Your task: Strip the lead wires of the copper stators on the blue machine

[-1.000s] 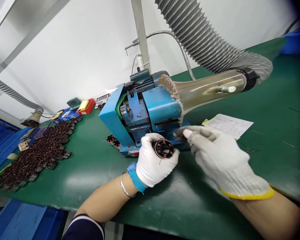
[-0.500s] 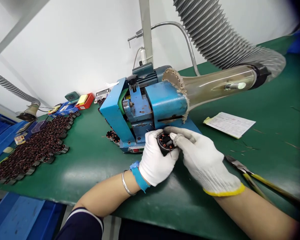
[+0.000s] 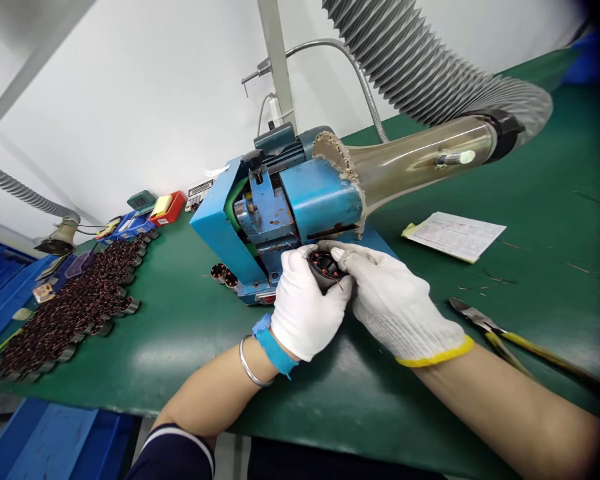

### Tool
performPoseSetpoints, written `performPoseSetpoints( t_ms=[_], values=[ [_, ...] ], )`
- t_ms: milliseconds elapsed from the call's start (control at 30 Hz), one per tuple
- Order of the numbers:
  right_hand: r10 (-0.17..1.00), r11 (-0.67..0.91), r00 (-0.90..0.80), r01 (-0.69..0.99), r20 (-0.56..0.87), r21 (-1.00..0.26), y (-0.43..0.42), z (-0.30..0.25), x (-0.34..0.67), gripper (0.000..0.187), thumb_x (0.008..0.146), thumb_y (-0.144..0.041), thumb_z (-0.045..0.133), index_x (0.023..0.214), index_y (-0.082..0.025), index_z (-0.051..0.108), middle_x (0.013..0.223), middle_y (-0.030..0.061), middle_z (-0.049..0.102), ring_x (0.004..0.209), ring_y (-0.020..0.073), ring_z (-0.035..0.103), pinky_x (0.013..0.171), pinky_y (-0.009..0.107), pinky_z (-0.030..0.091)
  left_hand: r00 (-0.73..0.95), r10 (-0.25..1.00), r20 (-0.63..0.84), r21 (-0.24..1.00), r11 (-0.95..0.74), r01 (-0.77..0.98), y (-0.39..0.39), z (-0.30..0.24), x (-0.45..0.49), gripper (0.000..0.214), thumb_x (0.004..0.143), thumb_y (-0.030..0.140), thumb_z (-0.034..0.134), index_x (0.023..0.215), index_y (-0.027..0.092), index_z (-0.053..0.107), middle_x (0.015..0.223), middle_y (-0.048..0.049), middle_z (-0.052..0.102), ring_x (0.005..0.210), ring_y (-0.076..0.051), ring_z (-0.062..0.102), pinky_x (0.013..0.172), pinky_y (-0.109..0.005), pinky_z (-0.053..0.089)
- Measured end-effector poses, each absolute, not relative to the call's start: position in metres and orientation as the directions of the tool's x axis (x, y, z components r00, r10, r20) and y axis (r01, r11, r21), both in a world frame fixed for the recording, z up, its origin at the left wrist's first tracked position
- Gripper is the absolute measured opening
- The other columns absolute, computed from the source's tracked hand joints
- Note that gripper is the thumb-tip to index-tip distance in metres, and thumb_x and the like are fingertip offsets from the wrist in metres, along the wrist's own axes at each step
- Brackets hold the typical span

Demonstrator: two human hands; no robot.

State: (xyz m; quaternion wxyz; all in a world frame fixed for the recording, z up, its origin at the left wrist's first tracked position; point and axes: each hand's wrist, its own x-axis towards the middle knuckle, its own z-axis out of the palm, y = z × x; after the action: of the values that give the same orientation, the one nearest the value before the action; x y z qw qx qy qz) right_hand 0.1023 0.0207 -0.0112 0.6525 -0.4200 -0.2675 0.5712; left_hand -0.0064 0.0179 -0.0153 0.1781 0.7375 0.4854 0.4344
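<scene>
My left hand point(image 3: 307, 310), in a white glove, is wrapped round a motor stator point(image 3: 325, 267), a dark ring with copper windings. Thin wire ends stick out from it. My right hand point(image 3: 387, 297), in a knitted white glove with a yellow cuff, closes its thumb and fingers on the stator's right rim; whether a wire is pinched there is hidden. Both hands are just in front of a blue belt-driven machine point(image 3: 325, 197), close to its front slot. Two more stators point(image 3: 225, 275) stand by the machine's left side.
Many stators point(image 3: 80, 303) are massed on the green bench point(image 3: 180, 353) at left. Yellow-handled cutting pliers point(image 3: 490, 327) and a printed paper point(image 3: 455, 235) lie at right. A clear extraction funnel point(image 3: 410, 163) with a grey hose joins the machine. A red box point(image 3: 167, 207) stands behind.
The view has shifted slightly. The stator has tilted in my hands, so its opening looks flatter. Both hands keep their hold on it, close to the machine.
</scene>
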Motion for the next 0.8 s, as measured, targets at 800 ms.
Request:
performPoseSetpoints(
  t_ms=[800],
  values=[
    [0.978,0.185,0.077,0.133,0.196,-0.974,-0.008,-0.038,0.108,0.021,0.080,-0.041,0.064,0.088,-0.028,0.079,0.097,0.0055,0.075,0.083,0.0270,0.072,0.074,0.038,0.062,0.162,0.949,0.272,0.801,-0.317,0.509,-0.028,-0.054,-0.067,0.055,0.065,0.029,0.087,0.109,0.022,0.056,0.107,-0.0074,0.066,0.100,-0.027,0.068,0.093,-0.046,0.058]
  ],
)
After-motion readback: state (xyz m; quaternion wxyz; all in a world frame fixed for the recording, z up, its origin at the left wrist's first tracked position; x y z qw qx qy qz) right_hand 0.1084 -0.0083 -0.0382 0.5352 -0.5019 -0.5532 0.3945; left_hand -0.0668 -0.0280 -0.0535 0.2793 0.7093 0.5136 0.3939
